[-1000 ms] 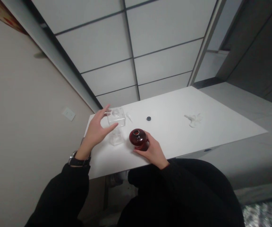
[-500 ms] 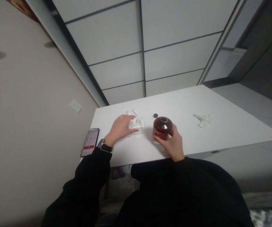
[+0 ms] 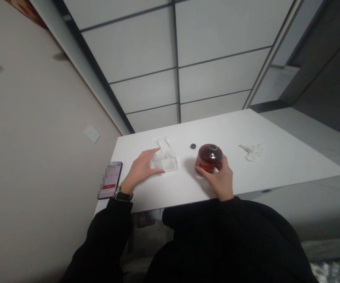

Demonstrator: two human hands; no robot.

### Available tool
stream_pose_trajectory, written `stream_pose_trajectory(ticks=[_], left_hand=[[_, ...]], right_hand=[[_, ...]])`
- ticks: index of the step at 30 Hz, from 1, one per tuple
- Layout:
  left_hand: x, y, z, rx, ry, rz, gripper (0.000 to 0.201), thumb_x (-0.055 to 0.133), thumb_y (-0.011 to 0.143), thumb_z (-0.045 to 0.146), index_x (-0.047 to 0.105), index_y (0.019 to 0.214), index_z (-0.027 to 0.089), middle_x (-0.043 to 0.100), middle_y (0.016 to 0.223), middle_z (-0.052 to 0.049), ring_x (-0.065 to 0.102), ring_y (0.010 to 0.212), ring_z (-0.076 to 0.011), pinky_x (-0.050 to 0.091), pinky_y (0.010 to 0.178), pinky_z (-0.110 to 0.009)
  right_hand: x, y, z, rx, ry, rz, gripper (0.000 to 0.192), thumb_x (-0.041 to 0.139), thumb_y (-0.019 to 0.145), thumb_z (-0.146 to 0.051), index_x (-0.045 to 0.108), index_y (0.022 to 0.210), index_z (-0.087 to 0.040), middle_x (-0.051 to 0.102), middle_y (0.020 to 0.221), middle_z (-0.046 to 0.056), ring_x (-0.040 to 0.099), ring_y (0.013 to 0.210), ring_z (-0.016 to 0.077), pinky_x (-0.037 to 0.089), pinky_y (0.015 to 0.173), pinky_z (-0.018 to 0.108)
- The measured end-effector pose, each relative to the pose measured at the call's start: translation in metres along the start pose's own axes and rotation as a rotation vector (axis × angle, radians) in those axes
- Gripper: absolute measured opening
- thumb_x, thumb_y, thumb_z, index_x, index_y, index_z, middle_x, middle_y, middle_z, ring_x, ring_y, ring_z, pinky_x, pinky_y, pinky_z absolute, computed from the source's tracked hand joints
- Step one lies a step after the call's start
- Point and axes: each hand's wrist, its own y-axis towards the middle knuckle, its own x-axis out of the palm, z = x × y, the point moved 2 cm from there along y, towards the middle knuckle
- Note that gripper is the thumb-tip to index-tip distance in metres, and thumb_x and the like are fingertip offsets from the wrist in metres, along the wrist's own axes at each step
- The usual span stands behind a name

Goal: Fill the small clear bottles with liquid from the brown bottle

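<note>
Near the left side of the white table (image 3: 184, 184) stands a clear plastic box (image 3: 170, 164). My left hand (image 3: 144, 165) is at its left end, thumb and fingers spread apart around it; whether they touch it I cannot tell. My right hand (image 3: 221, 179) grips a round amber-red glass bottle (image 3: 209, 157) from its right and near side. The bottle is upright and its mouth is uncovered. Behind and left of it lies a small black cap (image 3: 193, 146).
Clear or whitish pieces (image 3: 161, 141) lie behind the box, too faint to name. A crumpled white tissue (image 3: 252, 152) lies to the right of the bottle. At the left table edge is a phone (image 3: 111, 181), beside the wall with its socket (image 3: 92, 134). White panelled doors (image 3: 146, 94) stand behind the table.
My left hand has spread its fingers and drawn back leftward, uncovering more of the plastic box. My right hand has shifted the bottle slightly right, away from the box.
</note>
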Motion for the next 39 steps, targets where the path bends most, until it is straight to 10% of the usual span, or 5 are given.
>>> stream_pose_trajectory(ticks=[12, 20, 26, 39], left_hand=[[0.023, 0.009, 0.015, 0.026, -0.181, 0.045, 0.083, 0.087, 0.079, 0.038, 0.047, 0.151, 0.028, 0.069, 0.132, -0.007, 0.062, 0.125, -0.0306, 0.048, 0.11, -0.05], [0.021, -0.012, 0.002, -0.016, -0.328, 0.138, 0.124, 0.092, 0.071, 0.043, 0.013, 0.165, 0.029, 0.039, 0.162, -0.017, 0.044, 0.147, -0.0361, 0.036, 0.122, -0.057], [0.039, -0.041, -0.016, -0.242, -0.555, 0.103, 0.083, 0.085, 0.077, 0.033, 0.046, 0.15, 0.024, 0.058, 0.148, -0.015, 0.058, 0.135, -0.0316, 0.046, 0.116, -0.053], [0.037, -0.044, -0.012, -0.277, -0.543, 0.147, 0.084, 0.083, 0.078, 0.036, 0.042, 0.151, 0.025, 0.057, 0.149, -0.014, 0.055, 0.141, -0.0312, 0.042, 0.12, -0.052]], right_hand=[[-0.003, 0.033, 0.005, 0.064, -0.064, 0.009, 0.082, 0.091, 0.059, -0.046, 0.061, 0.13, -0.018, 0.074, 0.115, 0.015, 0.071, 0.095, 0.0301, 0.058, 0.09, 0.051], [0.01, 0.07, 0.01, 0.076, -0.091, -0.021, 0.081, 0.091, 0.054, -0.045, 0.064, 0.124, -0.016, 0.074, 0.116, 0.016, 0.071, 0.102, 0.0324, 0.056, 0.095, 0.052], [0.01, 0.069, 0.013, 0.067, -0.087, -0.014, 0.078, 0.091, 0.054, -0.045, 0.064, 0.122, -0.018, 0.075, 0.113, 0.015, 0.07, 0.098, 0.0311, 0.056, 0.094, 0.053], [0.004, 0.066, 0.015, 0.066, -0.02, -0.024, 0.076, 0.091, 0.057, -0.045, 0.064, 0.123, -0.019, 0.075, 0.113, 0.014, 0.071, 0.096, 0.0305, 0.057, 0.092, 0.053]])
